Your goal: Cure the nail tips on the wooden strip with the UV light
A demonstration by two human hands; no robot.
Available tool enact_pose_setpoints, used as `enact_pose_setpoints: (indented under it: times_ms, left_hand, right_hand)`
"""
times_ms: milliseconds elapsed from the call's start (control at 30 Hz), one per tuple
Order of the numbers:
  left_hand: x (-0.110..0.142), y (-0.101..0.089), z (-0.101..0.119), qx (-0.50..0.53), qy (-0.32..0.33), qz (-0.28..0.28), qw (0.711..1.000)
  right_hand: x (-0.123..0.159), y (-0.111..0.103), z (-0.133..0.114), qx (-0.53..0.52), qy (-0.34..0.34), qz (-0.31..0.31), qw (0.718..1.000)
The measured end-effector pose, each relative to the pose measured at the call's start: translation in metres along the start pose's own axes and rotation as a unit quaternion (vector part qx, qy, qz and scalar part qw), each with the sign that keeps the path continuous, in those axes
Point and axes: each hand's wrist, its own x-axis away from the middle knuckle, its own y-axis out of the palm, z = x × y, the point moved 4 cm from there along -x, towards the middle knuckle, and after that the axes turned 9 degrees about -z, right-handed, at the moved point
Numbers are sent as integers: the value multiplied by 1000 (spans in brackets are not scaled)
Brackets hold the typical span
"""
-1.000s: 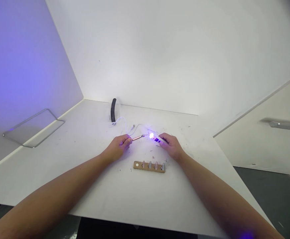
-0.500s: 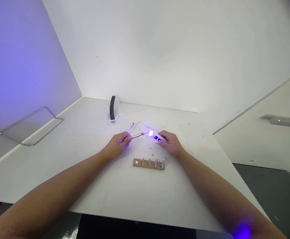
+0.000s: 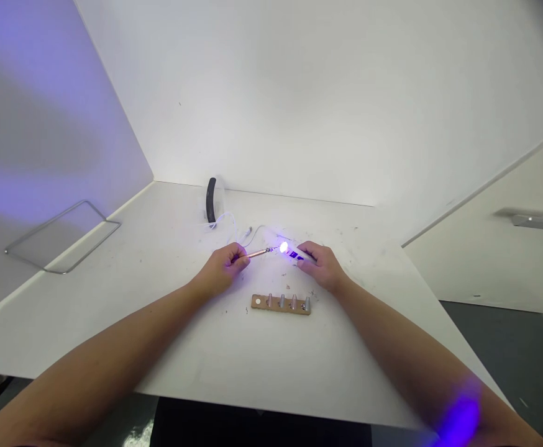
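Note:
My left hand (image 3: 227,266) is closed around a slim copper-coloured rod (image 3: 258,253), whose far end points right. Close to that end glows the bright violet tip of a white handheld UV lamp (image 3: 294,253). The lamp is gripped in my right hand (image 3: 322,266), fingers wrapped over its body. Glare hides what, if anything, sits on the rod's end. Below both hands, a brown strip (image 3: 263,302) lies on the table with several small tapered pink and silver pieces standing on it and a white dot at its left end.
Behind my left hand lies a white cable (image 3: 255,232), near a clear item with a curved black band (image 3: 210,202). A bent metal wire frame (image 3: 61,272) leans at the left wall. Small dark specks dot the white table (image 3: 197,366). White panels rise behind and at the left.
Both hands keep their grips and stay nearly in place. Violet light on the left wall now falls in bands with a shadow between them. The view has shifted slightly.

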Motion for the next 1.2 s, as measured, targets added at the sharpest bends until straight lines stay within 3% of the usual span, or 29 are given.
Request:
enact_pose_setpoints:
  times_ms: [600, 1200]
  left_hand:
    - [1, -1, 3, 33, 2, -1, 999]
    - [2, -2, 4, -21, -21, 6, 1000]
  right_hand:
    - [1, 1, 8, -48, -9, 15, 999]
    - [-1, 1, 5, -21, -16, 13, 1000]
